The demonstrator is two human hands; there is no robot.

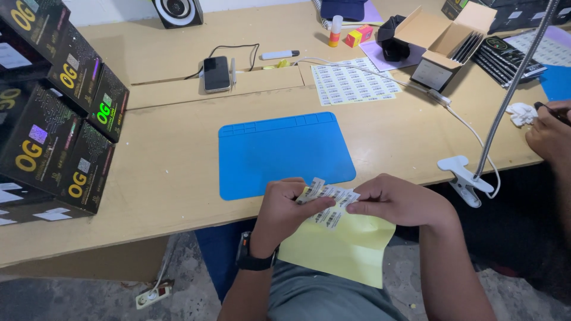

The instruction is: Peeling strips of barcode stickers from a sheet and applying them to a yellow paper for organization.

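My left hand (285,211) and my right hand (395,199) together hold a yellow backing sheet (342,244) over my lap, just below the table's front edge. White barcode stickers (330,205) remain on the sheet's top part. The thumb and fingers of each hand pinch at the sticker strip from either side. A black watch sits on my left wrist.
A blue work mat (279,151) lies on the wooden table (166,166). Behind it are a full sticker sheet (354,83), a phone (216,74) and an open cardboard box (443,41). Black boxes (53,107) are stacked at left. A clamp lamp (467,178) stands at right, near another person's hand (550,134).
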